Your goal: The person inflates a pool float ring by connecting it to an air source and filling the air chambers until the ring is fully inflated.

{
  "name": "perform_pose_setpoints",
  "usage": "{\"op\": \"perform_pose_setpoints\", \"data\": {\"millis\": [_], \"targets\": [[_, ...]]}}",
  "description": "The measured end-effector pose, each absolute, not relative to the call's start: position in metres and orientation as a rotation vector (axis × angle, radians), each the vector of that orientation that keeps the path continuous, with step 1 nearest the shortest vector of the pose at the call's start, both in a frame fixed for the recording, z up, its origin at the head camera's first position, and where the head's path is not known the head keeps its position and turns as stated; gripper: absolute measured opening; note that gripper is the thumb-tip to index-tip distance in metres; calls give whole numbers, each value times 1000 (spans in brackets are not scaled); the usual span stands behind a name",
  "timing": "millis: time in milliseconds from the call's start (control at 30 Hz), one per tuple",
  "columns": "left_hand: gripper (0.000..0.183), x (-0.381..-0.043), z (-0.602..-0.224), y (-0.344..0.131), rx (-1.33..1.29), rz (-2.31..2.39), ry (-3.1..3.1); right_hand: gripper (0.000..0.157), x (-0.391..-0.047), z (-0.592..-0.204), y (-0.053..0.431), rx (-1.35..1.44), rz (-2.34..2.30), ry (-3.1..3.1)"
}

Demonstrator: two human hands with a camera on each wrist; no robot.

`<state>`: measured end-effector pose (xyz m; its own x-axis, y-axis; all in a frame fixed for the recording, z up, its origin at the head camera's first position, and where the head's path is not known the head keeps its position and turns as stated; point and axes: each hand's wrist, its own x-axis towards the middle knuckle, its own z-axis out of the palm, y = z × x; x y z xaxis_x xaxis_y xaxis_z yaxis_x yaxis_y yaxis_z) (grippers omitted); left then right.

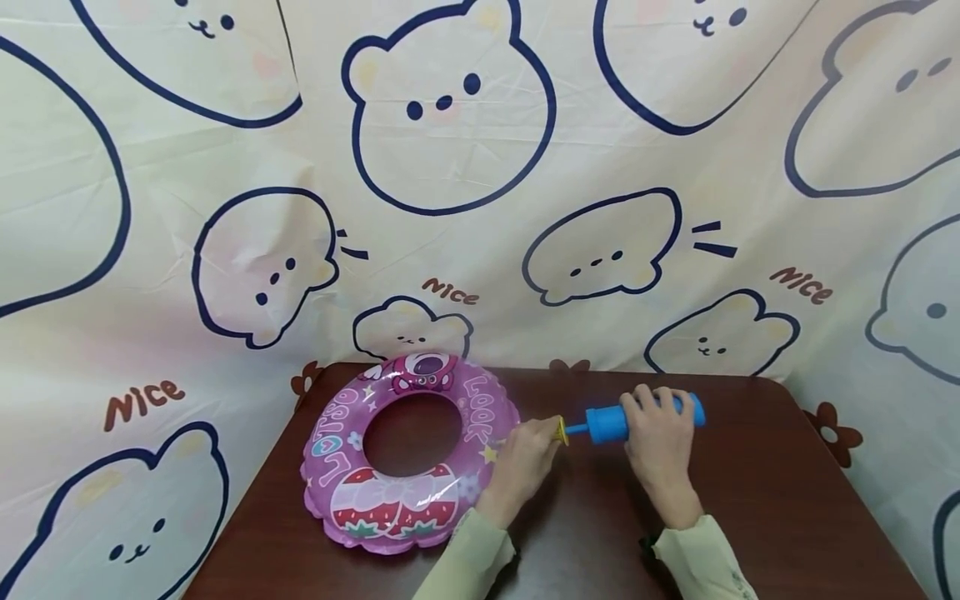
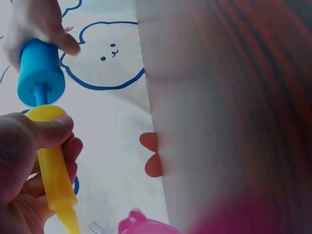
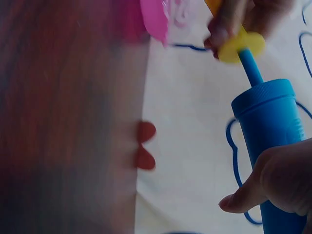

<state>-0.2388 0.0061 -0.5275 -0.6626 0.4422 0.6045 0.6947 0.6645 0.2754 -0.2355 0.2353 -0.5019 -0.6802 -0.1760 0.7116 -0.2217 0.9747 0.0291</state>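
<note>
A hand pump with a blue barrel (image 1: 609,424) is held level above the table between both hands. My right hand (image 1: 662,442) grips the barrel, its fingers wrapped over the top in the head view. My left hand (image 1: 523,460) holds the yellow handle (image 2: 54,170), with the thumb along it and a tapered nozzle-like tip below the fingers in the left wrist view. A short length of blue rod (image 3: 251,67) shows between the yellow flange and the barrel. Left of the hands, a purple-pink swim ring (image 1: 480,400) with strawberry prints looks inflated; the left hand overlaps its right edge.
The dark brown wooden table (image 1: 757,500) reaches back to a cream cloth (image 1: 495,250) printed with bear outlines and the word Nice. The same cloth hangs along both sides. Pale green sleeves (image 1: 708,558) cover the forearms.
</note>
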Motion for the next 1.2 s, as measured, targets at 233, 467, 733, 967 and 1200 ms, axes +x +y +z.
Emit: {"op": "perform_pose_setpoints", "data": {"millis": [233, 467, 733, 967, 1200], "targets": [[22, -238, -527, 6, -880, -673, -2386, 63, -234, -513, 213, 306, 73, -2376], [33, -239, -529, 5, -858, -720, -2405, 69, -232, -512, 214, 317, 89, -2410], [25, -241, -527, 2, -888, -728, -2407, 65, -237, -503, 257, 272, 143, -2407], [22, -239, -526, 0, -874, -749, -2427, 62, -236, -490, 307, 241, 161, -2349], [23, -240, -528, 1, -877, -727, -2405, 65, -233, -485, 324, 215, 175, -2387]]}}
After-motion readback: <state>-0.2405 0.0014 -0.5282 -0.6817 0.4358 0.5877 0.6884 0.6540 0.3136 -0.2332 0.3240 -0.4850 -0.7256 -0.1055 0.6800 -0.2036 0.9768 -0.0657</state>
